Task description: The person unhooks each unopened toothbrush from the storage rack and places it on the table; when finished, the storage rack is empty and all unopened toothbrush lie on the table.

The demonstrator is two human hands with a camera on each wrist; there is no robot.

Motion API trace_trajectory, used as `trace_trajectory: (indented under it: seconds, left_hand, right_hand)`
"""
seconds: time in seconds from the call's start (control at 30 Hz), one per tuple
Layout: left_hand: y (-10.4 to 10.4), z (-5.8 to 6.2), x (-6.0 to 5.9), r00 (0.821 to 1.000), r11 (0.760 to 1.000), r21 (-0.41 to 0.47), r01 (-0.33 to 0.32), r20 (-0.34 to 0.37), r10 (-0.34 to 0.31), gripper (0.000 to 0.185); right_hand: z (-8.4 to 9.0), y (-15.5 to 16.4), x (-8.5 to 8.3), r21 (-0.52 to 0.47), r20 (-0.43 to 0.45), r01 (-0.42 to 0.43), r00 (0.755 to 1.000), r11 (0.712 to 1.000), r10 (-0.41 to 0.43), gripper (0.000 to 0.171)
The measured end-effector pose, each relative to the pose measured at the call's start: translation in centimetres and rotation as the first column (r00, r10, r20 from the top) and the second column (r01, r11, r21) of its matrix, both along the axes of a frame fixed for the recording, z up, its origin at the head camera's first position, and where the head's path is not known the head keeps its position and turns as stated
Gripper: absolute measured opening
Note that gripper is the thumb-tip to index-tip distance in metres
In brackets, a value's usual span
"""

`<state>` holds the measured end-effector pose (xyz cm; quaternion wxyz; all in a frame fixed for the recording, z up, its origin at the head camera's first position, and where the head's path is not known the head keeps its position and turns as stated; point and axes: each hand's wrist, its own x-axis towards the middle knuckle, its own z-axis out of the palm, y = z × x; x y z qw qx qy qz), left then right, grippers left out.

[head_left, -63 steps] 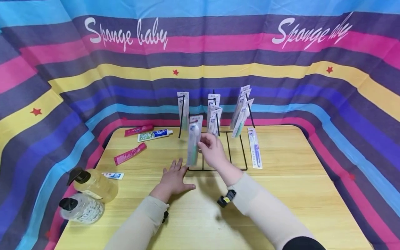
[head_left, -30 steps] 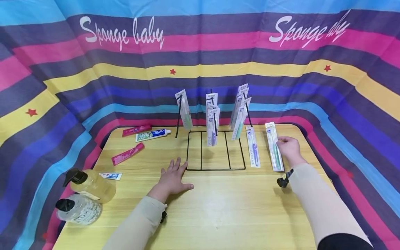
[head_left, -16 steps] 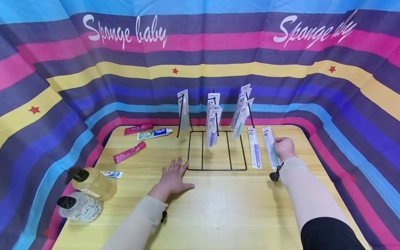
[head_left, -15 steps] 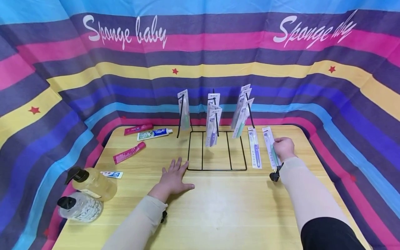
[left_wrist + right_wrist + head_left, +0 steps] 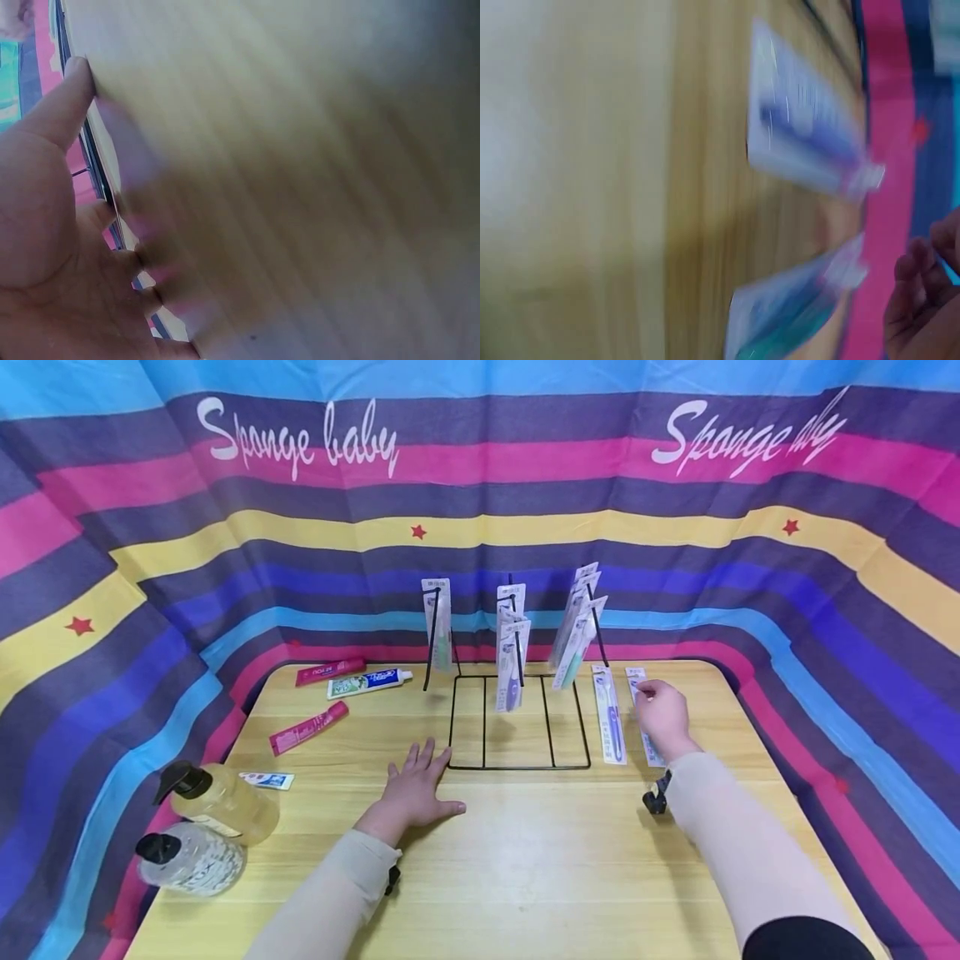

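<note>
My left hand [image 5: 415,789] rests on the table with spread, straight fingers, its fingertips at the front left corner of the black wire rack [image 5: 517,768]. At the right, my right hand [image 5: 662,714] hovers over a packaged toothbrush [image 5: 654,752] and partly hides it. In the right wrist view its loosely bent fingers [image 5: 907,289] are apart from that package, and a green handle shows through the wrap. Left of it lies another packaged toothbrush [image 5: 611,718] with a purple handle. Several packaged toothbrushes [image 5: 511,664] hang on the rack's hooks.
Toothpaste tubes lie at the left, among them a green and blue one [image 5: 367,682] and a pink one [image 5: 309,728]. Two pump bottles, one amber [image 5: 232,806] and one clear [image 5: 198,860], stand at the left edge. A striped cloth [image 5: 480,485] surrounds the table.
My right hand has carried a packaged toothbrush from the rack to the table's right side, laid it beside the purple one and let go. The left hand has stayed put.
</note>
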<state>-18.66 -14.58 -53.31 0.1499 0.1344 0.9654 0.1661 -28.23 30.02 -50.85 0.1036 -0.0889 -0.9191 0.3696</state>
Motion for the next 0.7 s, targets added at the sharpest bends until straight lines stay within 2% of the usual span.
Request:
trace_trajectory:
  seconds: [0.07, 0.13, 0.2, 0.27, 0.3, 0.37, 0.43, 0.47, 0.5, 0.53, 0.57, 0.6, 0.63, 0.7]
  left_hand:
    - [0.0, -0.1, 0.0, 1.000, 1.000, 0.004, 0.004, 0.000, -0.004, 0.105]
    - [0.0, -0.2, 0.0, 1.000, 1.000, 0.010, 0.006, 0.001, -0.006, 0.106]
    - [0.0, -0.2, 0.0, 1.000, 1.000, 0.010, 0.006, 0.003, -0.006, 0.107]
    - [-0.1, -0.3, 0.0, 1.000, 1.000, 0.009, 0.004, 0.003, -0.004, 0.107]
    - [-0.1, -0.3, 0.1, 1.000, 1.000, 0.009, 0.003, 0.002, -0.003, 0.107]
    - [-0.2, -0.2, 0.1, 1.000, 1.000, 0.008, 0.000, 0.001, 0.000, 0.107]
    - [-0.2, -0.1, 0.1, 1.000, 1.000, 0.009, 0.000, 0.001, 0.000, 0.107]
    - [-0.2, -0.1, 0.1, 1.000, 1.000, 0.009, 0.000, 0.001, 0.000, 0.107]
    - [-0.2, 0.0, 0.1, 1.000, 1.000, 0.011, 0.000, 0.001, 0.000, 0.107]
    - [-0.2, 0.1, 0.0, 1.000, 1.000, 0.011, 0.000, 0.001, 0.000, 0.107]
    - [-0.2, 0.1, 0.0, 1.000, 1.000, 0.011, 0.000, 0.000, 0.000, 0.107]
    - [-0.1, 0.1, 0.0, 1.000, 1.000, 0.008, 0.001, 0.000, -0.001, 0.107]
    - [-0.1, 0.2, 0.0, 1.000, 1.000, 0.008, 0.000, -0.001, 0.000, 0.107]
    - [0.0, 0.2, 0.0, 1.000, 1.000, 0.007, 0.003, -0.002, -0.003, 0.107]
  right_hand:
    - [0.3, -1.7, 1.1, 0.056, -0.105, -0.082, 0.991, 0.995, 0.088, 0.030]
    - [0.6, -3.5, 2.4, 0.103, -0.201, -0.171, 0.961, 0.980, 0.189, 0.023]
    - [0.9, -5.5, 3.8, 0.146, -0.284, -0.258, 0.914, 0.955, 0.290, 0.017]
    - [1.3, -7.7, 5.1, 0.181, -0.361, -0.339, 0.850, 0.923, 0.383, 0.013]
    - [1.6, -8.8, 5.6, 0.196, -0.403, -0.379, 0.809, 0.904, 0.427, 0.013]
    - [2.3, -11.4, 6.5, 0.237, -0.487, -0.460, 0.706, 0.855, 0.515, 0.013]
    - [3.0, -14.2, 6.9, 0.284, -0.564, -0.534, 0.580, 0.797, 0.589, 0.015]
    - [3.4, -15.6, 7.1, 0.302, -0.587, -0.564, 0.525, 0.769, 0.616, 0.017]
    - [3.7, -17.0, 7.1, 0.324, -0.603, -0.584, 0.479, 0.745, 0.638, 0.019]
    - [4.0, -18.3, 7.1, 0.331, -0.607, -0.600, 0.456, 0.728, 0.651, 0.022]
    - [4.3, -19.6, 7.0, 0.322, -0.599, -0.613, 0.458, 0.722, 0.656, 0.025]
    - [4.7, -20.8, 6.9, 0.291, -0.588, -0.631, 0.475, 0.719, 0.654, 0.029]
    - [5.1, -22.0, 6.7, 0.241, -0.566, -0.644, 0.514, 0.726, 0.644, 0.035]
    - [5.6, -23.9, 5.9, 0.096, -0.512, -0.648, 0.619, 0.756, 0.595, 0.043]
